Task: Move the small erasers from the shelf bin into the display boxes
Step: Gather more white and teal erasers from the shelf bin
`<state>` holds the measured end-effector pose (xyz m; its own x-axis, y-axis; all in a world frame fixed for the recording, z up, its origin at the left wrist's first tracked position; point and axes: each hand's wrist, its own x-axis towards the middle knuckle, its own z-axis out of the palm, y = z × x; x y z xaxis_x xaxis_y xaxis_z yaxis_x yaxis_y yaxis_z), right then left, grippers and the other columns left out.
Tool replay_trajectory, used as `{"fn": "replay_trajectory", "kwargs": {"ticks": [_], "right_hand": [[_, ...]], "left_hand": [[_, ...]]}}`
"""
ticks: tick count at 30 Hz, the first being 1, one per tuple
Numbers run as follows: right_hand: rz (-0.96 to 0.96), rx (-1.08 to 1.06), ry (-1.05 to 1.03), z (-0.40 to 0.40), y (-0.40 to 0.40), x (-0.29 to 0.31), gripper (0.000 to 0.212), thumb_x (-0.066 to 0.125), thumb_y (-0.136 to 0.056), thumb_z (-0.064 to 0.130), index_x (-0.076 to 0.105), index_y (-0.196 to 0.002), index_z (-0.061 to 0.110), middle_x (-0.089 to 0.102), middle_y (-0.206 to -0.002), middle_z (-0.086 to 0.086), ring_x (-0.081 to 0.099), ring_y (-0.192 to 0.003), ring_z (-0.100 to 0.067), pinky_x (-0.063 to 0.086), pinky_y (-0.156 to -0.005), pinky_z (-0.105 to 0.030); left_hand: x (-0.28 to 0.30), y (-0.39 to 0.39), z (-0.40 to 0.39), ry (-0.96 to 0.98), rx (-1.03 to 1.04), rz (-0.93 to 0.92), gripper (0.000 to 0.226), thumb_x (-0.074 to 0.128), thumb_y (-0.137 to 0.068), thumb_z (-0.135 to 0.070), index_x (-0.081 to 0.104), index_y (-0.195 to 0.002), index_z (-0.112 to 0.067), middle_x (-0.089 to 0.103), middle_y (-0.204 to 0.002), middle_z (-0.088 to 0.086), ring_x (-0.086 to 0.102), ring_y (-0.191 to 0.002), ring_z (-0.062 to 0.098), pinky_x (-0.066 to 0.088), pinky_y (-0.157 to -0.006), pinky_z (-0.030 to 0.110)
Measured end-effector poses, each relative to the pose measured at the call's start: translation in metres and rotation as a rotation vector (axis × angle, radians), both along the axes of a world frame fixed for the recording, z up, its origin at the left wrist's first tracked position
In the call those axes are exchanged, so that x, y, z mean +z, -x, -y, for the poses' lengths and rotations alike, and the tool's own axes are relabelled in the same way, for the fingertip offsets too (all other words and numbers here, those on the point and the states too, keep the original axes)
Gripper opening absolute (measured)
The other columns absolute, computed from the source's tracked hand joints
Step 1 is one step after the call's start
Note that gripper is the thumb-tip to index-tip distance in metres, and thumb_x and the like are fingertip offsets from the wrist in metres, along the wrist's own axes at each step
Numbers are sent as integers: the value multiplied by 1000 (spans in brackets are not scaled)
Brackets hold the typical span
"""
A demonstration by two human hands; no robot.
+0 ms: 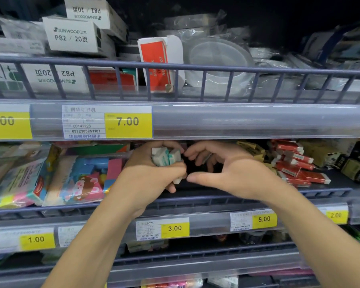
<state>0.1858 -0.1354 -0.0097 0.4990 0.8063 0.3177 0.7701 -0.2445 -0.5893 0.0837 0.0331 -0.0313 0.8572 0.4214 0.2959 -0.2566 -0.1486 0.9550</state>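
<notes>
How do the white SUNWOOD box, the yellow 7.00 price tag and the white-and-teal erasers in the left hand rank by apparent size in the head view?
1. White SUNWOOD box
2. Yellow 7.00 price tag
3. White-and-teal erasers

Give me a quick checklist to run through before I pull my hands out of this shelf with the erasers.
1. Left hand grips the teal-and-white erasers: ok.
2. No eraser slipping: not ok, one white eraser pokes out under the left hand.
3. Right hand holds an eraser: cannot tell, something grey shows between its fingers.
4. Bin emptied: cannot tell, the gap behind the hands is dark.
5. Display boxes ready: cannot tell, none identifiable.
6. Red erasers undisturbed: ok.
</notes>
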Motion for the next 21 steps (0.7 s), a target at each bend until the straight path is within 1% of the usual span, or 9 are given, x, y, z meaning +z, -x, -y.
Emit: {"fn": "replay_trajectory", "kwargs": {"ticks": [2, 4, 7, 9, 11, 13, 15, 18, 21], "right_hand": [[-30, -90, 117, 0, -19, 4, 33, 77, -84, 44, 60, -111, 49, 63, -101, 30, 59, -91, 6, 43, -74, -6], [84, -204, 288, -1, -39, 3, 41, 70, -89, 49, 57, -127, 45, 62, -109, 29, 58, -91, 4, 41, -73, -7], [210, -240, 474, -8, -61, -6, 56, 60, -96, 47, 43, -148, 35, 56, -140, 9, 55, -121, -15, 44, -96, -25], [254, -197, 577, -17, -68, -14, 60, 55, -99, 39, 35, -154, 30, 42, -156, 3, 43, -139, -21, 37, -111, -31], [329, -170, 643, -22, -73, -19, 58, 49, -101, 25, 31, -156, 28, 31, -163, 3, 33, -146, -22, 29, -119, -34], [363, -161, 649, -23, -77, -19, 61, 47, -100, 11, 33, -156, 29, 30, -162, 4, 32, -146, -22, 27, -120, -31], [375, -151, 632, -22, -79, -17, 57, 50, -99, 10, 42, -152, 29, 41, -154, 3, 41, -140, -23, 32, -115, -29], [357, -129, 591, -21, -78, -14, 37, 54, -101, 20, 58, -137, 29, 56, -134, 1, 53, -122, -23, 42, -104, -34], [304, -129, 566, -18, -72, -11, 33, 60, -99, 32, 59, -131, 28, 58, -127, 4, 56, -111, -18, 46, -97, -35]], "left_hand": [[0, 1, -2, -28, -1, -10, 29, 70, -61, -17, 74, -79, -40, 71, -66, 2, 70, -76, 49, 49, -46, 24], [0, 3, -5, -50, 8, -20, 29, 70, -61, -20, 74, -80, -42, 72, -67, 4, 71, -82, 50, 50, -47, 26], [0, 4, -8, -71, 23, -20, 30, 69, -62, -22, 74, -82, -44, 73, -72, 13, 71, -81, 51, 52, -49, 30], [-1, 4, -9, -66, 30, -24, 30, 70, -61, -24, 74, -84, -43, 73, -75, 15, 71, -81, 51, 53, -50, 31], [-3, 4, -10, -66, 25, -32, 32, 72, -55, -32, 74, -85, -43, 73, -76, 16, 72, -80, 50, 54, -53, 34], [-5, 4, -11, -75, 24, -34, 32, 71, -55, -34, 73, -86, -42, 74, -75, 16, 73, -79, 48, 56, -55, 37], [-7, 4, -12, -91, 22, -38, 31, 71, -58, -30, 72, -87, -41, 74, -73, 12, 73, -77, 46, 57, -54, 37], [-9, 4, -13, -102, 20, -33, 29, 72, -61, -25, 72, -86, -39, 74, -73, 9, 72, -75, 45, 55, -50, 32], [-10, 4, -13, -107, 13, -38, 29, 73, -58, -32, 72, -87, -39, 74, -74, 9, 73, -75, 44, 57, -52, 34]]}}
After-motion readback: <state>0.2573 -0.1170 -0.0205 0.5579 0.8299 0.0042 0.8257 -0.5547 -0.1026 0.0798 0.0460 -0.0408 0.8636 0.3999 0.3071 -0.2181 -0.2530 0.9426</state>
